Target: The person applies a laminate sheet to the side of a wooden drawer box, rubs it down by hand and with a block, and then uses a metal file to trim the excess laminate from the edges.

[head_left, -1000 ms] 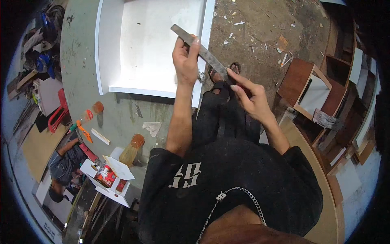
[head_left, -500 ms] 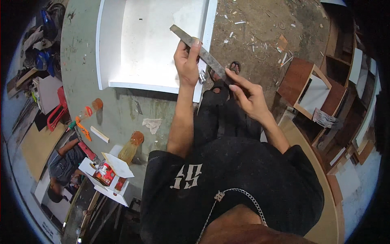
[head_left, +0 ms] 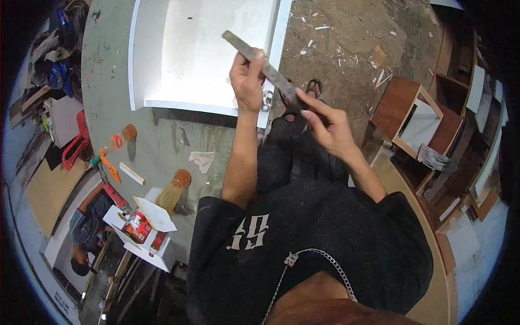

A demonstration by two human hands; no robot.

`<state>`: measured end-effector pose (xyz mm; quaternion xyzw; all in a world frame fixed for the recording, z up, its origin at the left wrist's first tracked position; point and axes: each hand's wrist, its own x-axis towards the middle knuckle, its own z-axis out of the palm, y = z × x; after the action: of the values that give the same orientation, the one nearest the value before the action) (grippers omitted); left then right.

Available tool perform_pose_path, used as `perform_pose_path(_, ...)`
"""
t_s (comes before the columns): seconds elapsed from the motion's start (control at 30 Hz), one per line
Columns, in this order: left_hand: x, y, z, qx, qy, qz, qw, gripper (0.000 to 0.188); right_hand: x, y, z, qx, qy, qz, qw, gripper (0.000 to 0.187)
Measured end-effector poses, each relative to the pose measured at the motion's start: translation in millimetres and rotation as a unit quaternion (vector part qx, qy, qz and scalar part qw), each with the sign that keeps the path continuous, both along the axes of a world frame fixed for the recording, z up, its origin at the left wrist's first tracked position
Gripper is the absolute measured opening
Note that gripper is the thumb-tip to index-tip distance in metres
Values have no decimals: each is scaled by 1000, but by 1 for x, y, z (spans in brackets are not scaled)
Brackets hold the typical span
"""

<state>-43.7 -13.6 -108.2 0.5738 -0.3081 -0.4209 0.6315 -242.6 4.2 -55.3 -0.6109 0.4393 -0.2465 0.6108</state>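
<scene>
A long, flat grey metal file is held slantwise above the right edge of a white cabinet box. My left hand is closed round its middle, thumb on top, with the far end sticking out beyond the fingers. At the near end, my right hand pinches the file between thumb and fingers. Beside my left wrist, a small metal hinge sits on the cabinet's right edge. The box lies open side up on a green-grey table, and my hands hide part of its near right corner.
On the table are a bottle of amber liquid, a crumpled white rag, a wood strip and an open white carton. Another person is at lower left. Scraps litter the floor; wooden cabinets stand right.
The file and both hands have shifted slightly up and to the left, still gripping it. The other person at lower left has moved a little. The view has tilted slightly.
</scene>
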Motion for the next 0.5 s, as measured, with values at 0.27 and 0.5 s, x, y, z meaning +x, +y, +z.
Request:
perform_pose_path(0.27, 1, 4, 7, -33, 73, 99, 992, 21, 36, -7, 14, 15, -5, 25, 1000, 41)
perform_pose_path(0.5, -2, 8, 13, 55, 1, 13, 998, 23, -2, 7, 0, -13, 0, 34, 999, 41)
